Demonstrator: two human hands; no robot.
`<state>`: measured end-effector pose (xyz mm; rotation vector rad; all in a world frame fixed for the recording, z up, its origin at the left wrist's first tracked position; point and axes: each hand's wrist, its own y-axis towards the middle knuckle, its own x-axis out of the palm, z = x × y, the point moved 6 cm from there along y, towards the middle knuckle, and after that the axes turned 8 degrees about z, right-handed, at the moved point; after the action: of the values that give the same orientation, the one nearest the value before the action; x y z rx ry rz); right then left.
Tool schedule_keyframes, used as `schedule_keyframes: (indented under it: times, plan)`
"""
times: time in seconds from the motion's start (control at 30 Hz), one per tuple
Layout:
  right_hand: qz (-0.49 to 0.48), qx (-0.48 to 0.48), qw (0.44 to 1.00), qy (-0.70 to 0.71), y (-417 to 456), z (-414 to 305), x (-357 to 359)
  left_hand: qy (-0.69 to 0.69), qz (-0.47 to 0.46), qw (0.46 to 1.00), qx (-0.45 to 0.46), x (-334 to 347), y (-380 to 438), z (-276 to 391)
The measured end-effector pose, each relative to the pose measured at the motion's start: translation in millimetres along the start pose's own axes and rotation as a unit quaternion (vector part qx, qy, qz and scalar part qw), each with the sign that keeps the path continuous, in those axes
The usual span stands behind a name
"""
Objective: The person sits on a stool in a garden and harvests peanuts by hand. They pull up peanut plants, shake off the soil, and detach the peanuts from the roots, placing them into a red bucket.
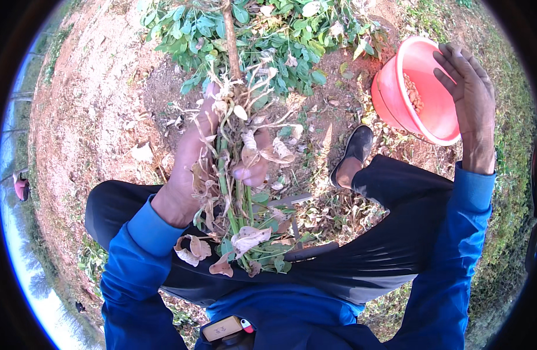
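Observation:
My left hand grips an uprooted peanut plant by its green stems. The roots point away from me, and the leafy end with dry, curled leaves hangs over my lap. A pale peanut pod and several shrivelled ones cling among the roots. My right hand is raised at the far right, fingers apart, with nothing visible in it. It overlaps the rim of a pink plastic bucket in view; contact cannot be told. Loose peanut pods lie inside the bucket, which leans towards the right.
A heap of leafy peanut plants lies ahead of me, a brown stem rising before it. My shoe rests on dry soil near the bucket. Leaf litter covers the ground between my legs. Another person is far off left.

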<state>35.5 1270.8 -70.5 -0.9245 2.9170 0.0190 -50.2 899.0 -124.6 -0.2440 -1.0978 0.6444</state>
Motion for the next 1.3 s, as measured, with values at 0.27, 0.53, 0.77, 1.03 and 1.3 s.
schedule_keyframes:
  times: [0.27, 0.53, 0.77, 1.03, 1.3]
  plan:
    - [-0.331, -0.046, 0.942, -0.020, -169.3, -1.5, 130.2, -0.047, 0.105, 0.993, -0.010, 6.8, 5.4, -0.8]
    - [-0.287, 0.087, 0.951, 0.077, -180.2, 22.2, 135.3, 0.044, 0.060, 0.997, 0.007, 4.1, 7.6, -4.0]
    - [-0.291, -0.053, 0.954, -0.051, -179.6, 8.9, 133.3, -0.033, 0.040, 0.998, -0.028, 8.9, 2.9, -7.6]
    - [-0.322, -0.386, 0.815, -0.289, -190.7, -11.7, 140.9, 0.009, 0.012, 0.999, -0.041, 14.1, 1.3, -9.3]
    - [-0.352, -0.302, 0.826, -0.321, -177.5, -10.6, 131.7, -0.054, 0.035, 0.975, 0.214, 4.0, -24.3, 71.9]
